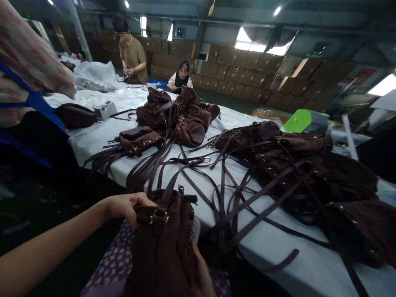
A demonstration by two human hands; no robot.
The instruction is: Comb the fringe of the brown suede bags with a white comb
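Observation:
A dark brown drawstring bag [157, 247] with metal eyelets is between my hands, close to my body at the table's near edge. My left hand [136, 208] grips its upper rim on the left, thumb on top and fingers curled round. My right hand [201, 268] is wrapped against the bag's lower right side, its fingers partly hidden. Just above that hand shows a small striped label or tag [193, 231]. A strap [170, 185] rises from the bag's top toward the table.
White-covered table [185, 165] bears a pile of brown bags [185, 117] and another heap [297, 165] at right, long straps tangled between. A green-and-grey container [306, 120] stands behind. One person [37, 53] is close at left; two others work farther back. Cartons [238, 76] line the wall.

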